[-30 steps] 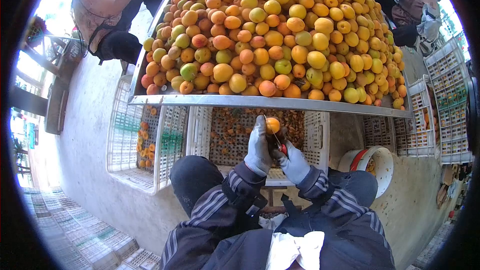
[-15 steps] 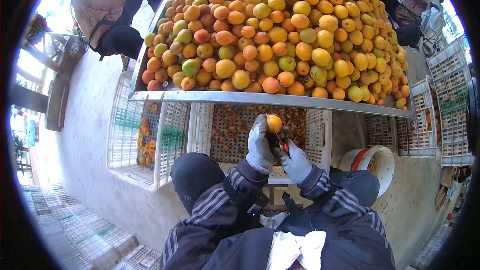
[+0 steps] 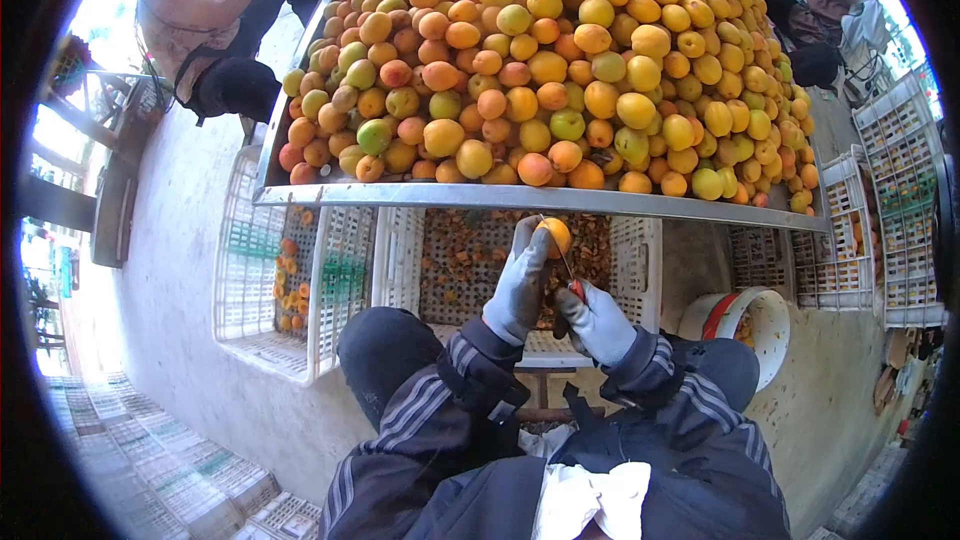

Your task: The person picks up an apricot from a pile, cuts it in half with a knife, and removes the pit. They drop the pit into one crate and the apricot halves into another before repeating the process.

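Observation:
In my gloved left hand (image 3: 517, 285), an orange apricot (image 3: 556, 237) is gripped between the fingers. My gloved right hand (image 3: 597, 322) is closed on a small knife (image 3: 576, 288) with a red handle, its thin blade reaching up against the fruit. Both hands hover over a white crate (image 3: 643, 275) whose floor is strewn with apricot pieces (image 3: 470, 250). Just beyond them, a metal-rimmed table (image 3: 540, 197) carries a heap of yellow, orange and greenish apricots (image 3: 560, 70).
A second white crate (image 3: 265, 270) at left holds apricot halves (image 3: 290, 285). To the right lies a white bucket (image 3: 765, 340) with a red band, near stacked crates (image 3: 900, 200). One person (image 3: 215, 25) sits at upper left, another (image 3: 835, 10) at upper right.
My right hand has shifted down and right, away from the left, so more of the knife blade shows. The apricot has moved slightly up and right with my left hand.

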Demonstrator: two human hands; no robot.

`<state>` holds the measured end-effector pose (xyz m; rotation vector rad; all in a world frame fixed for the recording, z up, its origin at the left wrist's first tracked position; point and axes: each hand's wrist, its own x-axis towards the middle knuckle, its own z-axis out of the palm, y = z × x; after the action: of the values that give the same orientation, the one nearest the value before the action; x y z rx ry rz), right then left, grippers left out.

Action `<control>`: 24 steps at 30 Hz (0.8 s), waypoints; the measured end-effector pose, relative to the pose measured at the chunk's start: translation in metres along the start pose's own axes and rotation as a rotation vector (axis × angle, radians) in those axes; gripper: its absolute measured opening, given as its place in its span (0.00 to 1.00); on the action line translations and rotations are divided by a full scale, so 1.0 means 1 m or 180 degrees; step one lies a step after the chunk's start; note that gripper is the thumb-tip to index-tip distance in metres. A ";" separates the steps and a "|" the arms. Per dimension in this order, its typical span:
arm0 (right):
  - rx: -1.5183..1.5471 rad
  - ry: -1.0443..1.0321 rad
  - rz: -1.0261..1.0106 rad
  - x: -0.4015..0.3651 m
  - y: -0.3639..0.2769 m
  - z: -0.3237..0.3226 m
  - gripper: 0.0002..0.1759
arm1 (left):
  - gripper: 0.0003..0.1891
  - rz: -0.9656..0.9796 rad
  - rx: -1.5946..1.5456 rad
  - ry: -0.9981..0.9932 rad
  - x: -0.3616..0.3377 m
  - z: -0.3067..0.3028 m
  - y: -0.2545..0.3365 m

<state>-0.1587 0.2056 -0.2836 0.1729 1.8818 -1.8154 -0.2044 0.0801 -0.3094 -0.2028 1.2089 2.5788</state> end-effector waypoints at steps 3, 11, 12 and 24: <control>0.0163 -0.0246 0.0332 -0.004 -0.007 -0.004 0.25 | 0.22 -0.0035 0.0088 -0.0275 0.003 -0.010 -0.001; 0.0087 -0.0259 0.0282 -0.006 -0.007 -0.002 0.24 | 0.22 0.0134 -0.0146 -0.0179 -0.009 0.005 0.004; 0.0085 -0.0266 0.0288 -0.001 0.004 0.001 0.24 | 0.23 -0.0216 -0.0949 -0.0149 -0.011 0.007 0.004; -0.0492 -0.0137 -0.0519 0.011 0.028 0.002 0.22 | 0.22 -0.0820 -0.1797 -0.0307 -0.014 -0.003 0.007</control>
<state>-0.1556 0.2037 -0.3141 -0.0755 2.0469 -1.7518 -0.1938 0.0708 -0.3030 -0.3192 0.3668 2.5925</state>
